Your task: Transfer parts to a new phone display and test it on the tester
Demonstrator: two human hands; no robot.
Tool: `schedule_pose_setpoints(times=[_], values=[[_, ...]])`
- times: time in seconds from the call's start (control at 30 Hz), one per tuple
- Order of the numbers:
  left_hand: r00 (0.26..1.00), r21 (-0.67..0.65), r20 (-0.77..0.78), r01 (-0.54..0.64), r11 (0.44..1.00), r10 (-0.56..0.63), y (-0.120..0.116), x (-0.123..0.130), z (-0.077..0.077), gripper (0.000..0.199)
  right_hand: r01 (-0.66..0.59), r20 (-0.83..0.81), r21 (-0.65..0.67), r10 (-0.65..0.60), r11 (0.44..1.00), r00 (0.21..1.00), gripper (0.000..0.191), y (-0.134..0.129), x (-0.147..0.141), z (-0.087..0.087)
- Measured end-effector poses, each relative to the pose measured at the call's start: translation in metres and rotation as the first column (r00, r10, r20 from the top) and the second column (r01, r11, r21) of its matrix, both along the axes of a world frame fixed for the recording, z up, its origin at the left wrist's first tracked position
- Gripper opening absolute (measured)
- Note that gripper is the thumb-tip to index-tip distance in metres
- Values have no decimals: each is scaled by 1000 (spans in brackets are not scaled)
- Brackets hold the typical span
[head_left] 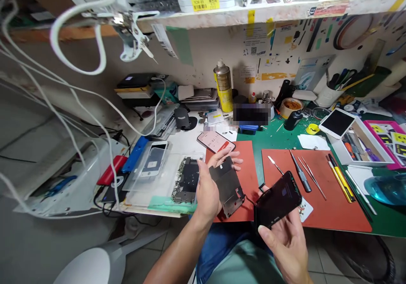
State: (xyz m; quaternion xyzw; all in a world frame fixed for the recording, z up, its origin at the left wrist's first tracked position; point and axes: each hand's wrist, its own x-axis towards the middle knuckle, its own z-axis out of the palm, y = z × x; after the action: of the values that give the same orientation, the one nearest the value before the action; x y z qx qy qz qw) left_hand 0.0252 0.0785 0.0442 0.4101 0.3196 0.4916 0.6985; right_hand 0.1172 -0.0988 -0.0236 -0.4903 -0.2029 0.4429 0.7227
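Note:
In my left hand (208, 188) lies a dark grey phone screen panel (226, 184), its backing side up, the thumb along its left edge and the fingers behind it. My right hand (287, 244) grips a black phone screen (279, 199) by its lower edge, tilted, its glossy face turned up with a faint mark on it. A thin dark cable (250, 200) runs between the two pieces; where it joins is hard to make out. Below them is an orange-red mat (249, 165). A phone with a running timer (215, 142) lies just beyond my left fingers.
On the right mat (342, 208) are a screwdriver (300, 172), tweezers (312, 178) and yellow pens (341, 178). A white tablet (338, 122) rests on a tool box (377, 157). Left stands a clear tray (136, 184) with small parts. Behind is a spray can (223, 87).

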Motion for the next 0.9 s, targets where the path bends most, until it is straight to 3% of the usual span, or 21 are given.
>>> schedule_pose_setpoints(times=[0.27,0.47,0.57,0.73,0.9], values=[[989,-225,51,149,963,-141,10,-7,-1,82,8,-110,-111,-20,994,994,92,-19,-3,9],[983,-182,63,183,966,-175,8,-6,-1,84,-65,-89,-57,60,996,994,90,-22,3,9],[984,-148,21,176,973,-175,3,-4,3,82,-94,-20,-59,93,994,995,81,-16,1,14],[958,-208,2,279,937,-285,2,-8,7,82,-37,64,-102,44,994,997,65,-7,6,20],[944,-288,-47,300,909,-327,7,-5,6,78,-179,105,-34,182,983,978,67,-7,26,22]])
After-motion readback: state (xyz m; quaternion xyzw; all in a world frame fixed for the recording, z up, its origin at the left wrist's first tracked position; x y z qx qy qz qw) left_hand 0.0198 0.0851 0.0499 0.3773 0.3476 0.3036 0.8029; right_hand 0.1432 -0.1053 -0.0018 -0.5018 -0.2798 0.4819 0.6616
